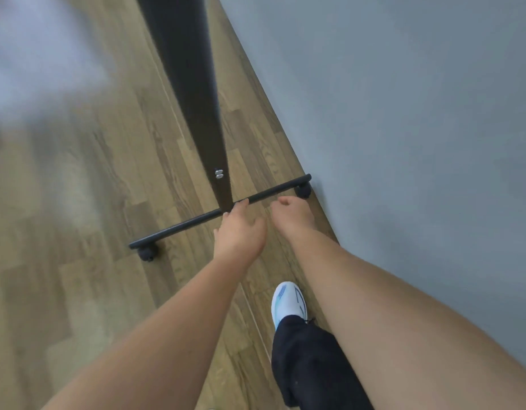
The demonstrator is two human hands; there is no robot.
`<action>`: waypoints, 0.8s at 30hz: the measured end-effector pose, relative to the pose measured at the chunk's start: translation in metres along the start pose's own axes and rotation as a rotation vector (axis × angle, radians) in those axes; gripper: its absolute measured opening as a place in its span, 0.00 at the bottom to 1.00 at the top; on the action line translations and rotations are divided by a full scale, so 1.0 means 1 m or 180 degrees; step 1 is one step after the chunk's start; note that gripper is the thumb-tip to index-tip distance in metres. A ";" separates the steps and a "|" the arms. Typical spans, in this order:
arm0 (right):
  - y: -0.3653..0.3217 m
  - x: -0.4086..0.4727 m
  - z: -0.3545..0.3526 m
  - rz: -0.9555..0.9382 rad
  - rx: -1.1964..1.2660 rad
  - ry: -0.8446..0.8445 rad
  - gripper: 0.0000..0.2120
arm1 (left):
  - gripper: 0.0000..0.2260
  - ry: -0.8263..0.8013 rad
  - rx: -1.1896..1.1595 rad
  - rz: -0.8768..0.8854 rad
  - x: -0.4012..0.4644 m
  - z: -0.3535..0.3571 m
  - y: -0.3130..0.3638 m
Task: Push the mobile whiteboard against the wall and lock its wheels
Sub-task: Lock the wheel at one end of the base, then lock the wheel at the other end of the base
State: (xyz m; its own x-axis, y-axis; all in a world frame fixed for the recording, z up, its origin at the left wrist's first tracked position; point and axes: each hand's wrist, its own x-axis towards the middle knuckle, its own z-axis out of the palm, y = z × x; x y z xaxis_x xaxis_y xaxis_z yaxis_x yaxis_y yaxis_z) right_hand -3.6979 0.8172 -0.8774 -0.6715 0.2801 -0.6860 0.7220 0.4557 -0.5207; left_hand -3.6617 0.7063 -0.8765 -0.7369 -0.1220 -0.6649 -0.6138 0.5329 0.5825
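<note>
I look straight down the dark upright post (pixel 193 93) of the mobile whiteboard. At its foot a black base bar (pixel 185 226) runs crosswise over the wooden floor. One caster (pixel 302 190) sits at the bar's right end against the grey wall (pixel 403 113). The other caster (pixel 148 253) sits at the left end. My left hand (pixel 239 229) hangs just above the bar near the post, fingers loosely apart, fingertips at the bar. My right hand (pixel 291 213) is beside it, fingers curled, holding nothing that I can see.
My foot in a white shoe (pixel 288 300) with a dark trouser leg stands on the floor behind the bar, close to the wall. Wooden floor (pixel 78 202) spreads to the left. A pale blurred surface (pixel 34 48) fills the upper left corner.
</note>
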 end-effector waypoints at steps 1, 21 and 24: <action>-0.012 -0.025 -0.003 -0.0020 0.0006 -0.0058 0.19 | 0.34 0.0083 -0.0055 -0.0033 -0.021 -0.018 0.003; -0.388 -0.414 -0.022 -0.1541 -0.0090 -0.0599 0.19 | 0.25 0.1788 -0.0587 0.0419 -0.318 -0.475 0.135; -0.440 -0.425 -0.017 -0.1732 0.0003 -0.0647 0.20 | 0.25 0.1894 -0.0560 0.0470 -0.318 -0.524 0.153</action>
State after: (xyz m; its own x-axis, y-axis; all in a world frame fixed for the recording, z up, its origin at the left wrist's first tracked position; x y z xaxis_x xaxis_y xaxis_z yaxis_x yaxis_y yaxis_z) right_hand -3.7328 0.5122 -0.3485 -0.9007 -0.1622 -0.4031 0.2819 0.4879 -0.8261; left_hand -3.6698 0.3877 -0.3308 -0.8175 -0.5291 -0.2276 -0.4938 0.4404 0.7498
